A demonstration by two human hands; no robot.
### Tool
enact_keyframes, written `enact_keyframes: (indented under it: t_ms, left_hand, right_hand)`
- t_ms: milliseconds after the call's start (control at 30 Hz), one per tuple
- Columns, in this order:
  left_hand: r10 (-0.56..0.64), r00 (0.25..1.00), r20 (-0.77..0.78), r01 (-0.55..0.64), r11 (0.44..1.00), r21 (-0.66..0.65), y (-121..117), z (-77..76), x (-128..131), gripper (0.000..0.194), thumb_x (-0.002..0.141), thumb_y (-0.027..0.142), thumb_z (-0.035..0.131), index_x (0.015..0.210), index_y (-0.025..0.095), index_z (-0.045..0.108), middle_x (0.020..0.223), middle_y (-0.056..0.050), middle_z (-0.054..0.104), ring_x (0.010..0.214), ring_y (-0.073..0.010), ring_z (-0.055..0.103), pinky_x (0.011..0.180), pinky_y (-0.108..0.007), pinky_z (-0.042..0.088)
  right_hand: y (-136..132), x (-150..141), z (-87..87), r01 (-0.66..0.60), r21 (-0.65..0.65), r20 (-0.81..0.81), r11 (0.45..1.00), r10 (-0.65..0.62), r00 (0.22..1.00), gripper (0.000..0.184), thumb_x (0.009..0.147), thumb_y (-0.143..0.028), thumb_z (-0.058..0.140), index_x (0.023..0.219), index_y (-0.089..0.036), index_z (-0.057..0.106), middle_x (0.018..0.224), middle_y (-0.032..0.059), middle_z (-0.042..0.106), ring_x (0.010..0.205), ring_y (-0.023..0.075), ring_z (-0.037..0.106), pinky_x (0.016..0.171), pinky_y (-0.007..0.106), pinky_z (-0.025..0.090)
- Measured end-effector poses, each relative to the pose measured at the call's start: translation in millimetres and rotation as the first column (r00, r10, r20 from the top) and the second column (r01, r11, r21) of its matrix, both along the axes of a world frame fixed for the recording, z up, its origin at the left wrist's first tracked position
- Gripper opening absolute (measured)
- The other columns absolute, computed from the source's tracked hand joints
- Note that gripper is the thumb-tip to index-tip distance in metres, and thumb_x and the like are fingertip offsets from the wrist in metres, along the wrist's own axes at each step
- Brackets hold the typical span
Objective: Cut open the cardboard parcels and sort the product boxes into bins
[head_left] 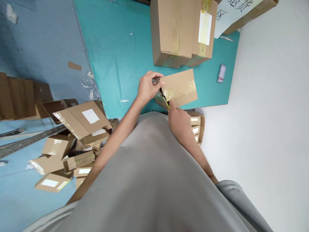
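Observation:
A small taped cardboard box lies tilted at the front edge of the teal table. My left hand is closed at the box's left end, thumb and fingertips on its corner. A dark, shiny bit shows between those fingers, too small to make out. My right hand is wrapped round a black and yellow utility knife, index finger stretched along it. The knife's dark front part runs along the box's left end up to my left fingertips. Its blade tip is hard to see.
Two larger taped boxes stand at the table's back, beside a handwritten paper sign. A small blurred item lies at right. Discarded cartons pile on the floor at left. Below the table, an open carton holds small boxes.

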State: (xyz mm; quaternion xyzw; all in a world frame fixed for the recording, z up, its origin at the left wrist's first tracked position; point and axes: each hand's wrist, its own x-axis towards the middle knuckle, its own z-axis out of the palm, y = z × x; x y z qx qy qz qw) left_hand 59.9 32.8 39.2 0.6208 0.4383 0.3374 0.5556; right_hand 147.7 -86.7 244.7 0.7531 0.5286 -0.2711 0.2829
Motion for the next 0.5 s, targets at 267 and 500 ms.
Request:
enact_keyframes:
  t_ms: [267,500]
  left_hand:
    - [0.06,0.997,-0.038,-0.059,0.998,0.006,-7.8,4.7,1.6,0.036,0.098,0.046,0.077,0.126,0.024,0.077,0.128,-0.008,0.077,0.122,-0.0283,0.074,0.106,-0.043,0.065]
    - [0.107,0.992,-0.073,-0.109,0.994,-0.021,-13.1,3.8,7.1,0.044,0.097,0.056,0.08,0.126,0.023,0.077,0.131,-0.01,0.079,0.124,-0.0295,0.076,0.107,-0.046,0.066]
  right_hand:
    - [8.6,18.0,-10.3,-0.051,0.005,-0.116,0.999,0.051,0.992,0.063,0.122,-0.026,0.039,0.183,-0.014,0.033,0.127,0.0254,0.081,0.116,0.0364,0.082,0.096,0.046,0.064]
    - [-11.2,42.4,2.2,-0.178,-0.014,-0.153,0.984,0.174,0.973,0.068,0.118,-0.016,0.037,0.185,-0.021,0.031,0.126,0.0223,0.083,0.105,0.0328,0.084,0.089,0.042,0.064]
